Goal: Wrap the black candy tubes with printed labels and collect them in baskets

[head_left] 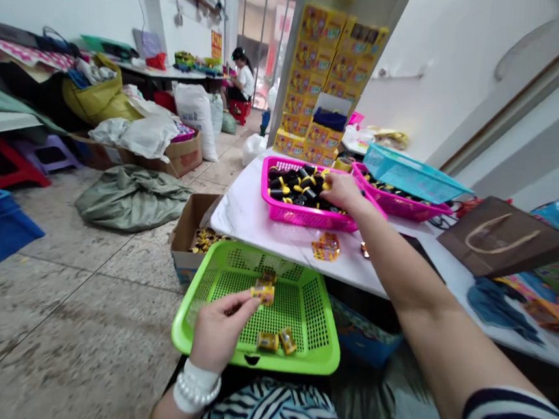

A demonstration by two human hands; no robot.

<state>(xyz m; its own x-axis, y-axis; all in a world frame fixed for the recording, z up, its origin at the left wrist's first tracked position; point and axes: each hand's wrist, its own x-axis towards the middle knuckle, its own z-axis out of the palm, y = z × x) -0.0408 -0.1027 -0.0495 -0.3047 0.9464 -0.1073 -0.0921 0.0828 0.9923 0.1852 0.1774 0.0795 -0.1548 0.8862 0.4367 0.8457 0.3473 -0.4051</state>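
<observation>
My left hand (220, 325) hovers over a green perforated tray (219, 276) on my lap and pinches a small yellow wrapped piece (263, 292) between thumb and fingers. A few more yellow pieces (276, 341) lie in that tray. My right hand (342, 190) reaches forward into a pink basket (303, 217) full of small black-and-yellow items (296, 186) on the white table (244, 213); its fingers curl down among them, and what they hold is hidden.
A second pink basket (397, 205) with a blue basket (410, 172) on it stands further right, beside a brown paper bag (502, 239). Yellow boxes (321, 63) are stacked behind. A cardboard box (191, 241) and sacks (131, 196) sit on the floor at left. A person (242, 79) sits far back.
</observation>
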